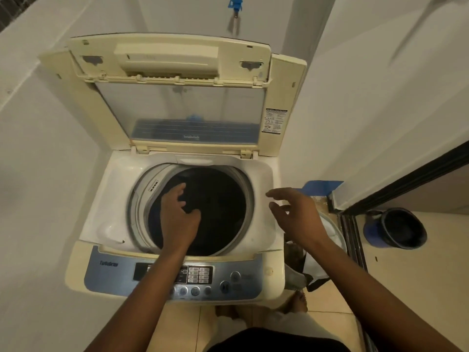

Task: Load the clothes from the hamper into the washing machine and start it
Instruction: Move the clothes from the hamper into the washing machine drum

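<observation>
**Desk:** What sits nearest the lens, and how much room is there?

**Operator:** I see bare feet [297, 301] on glossy pale floor tiles [330, 303] at six o'clock, close to the front of the cream washing machine [76, 270]. Its blue-grey control panel [109, 275] carries round buttons along the near edge. White walls close the machine in at nine and twelve o'clock. The open side is three o'clock, where the hamper [333, 231] stands just beside the cabinet, its pale round rim partly hidden behind the right forearm.

**Desk:** And the hands?

**Operator:** The left hand [177, 214] hangs over the nine o'clock side of the drum [142, 199]. Its fingers are loosely bent and apart, gripping nothing I can make out. Whether the fingertips brush the fabric, I cannot tell. The right hand [297, 214] hovers above the smooth white top deck at the drum's three o'clock, fingers spread wide and holding nothing.

**Desk:** Where is the load?

**Operator:** Dark clothes [218, 207] lie inside the round drum, ringed by a grey plastic collar. It is too dim there to tell one piece from another. Beyond, at twelve o'clock, the cream lid [177, 102] with its clear pane stands raised against the wall, with a blue tap [236, 3] above it. Past a black door track [352, 240] at three o'clock, a dark round bucket [402, 228] sits on the floor, well apart from the machine.
</observation>
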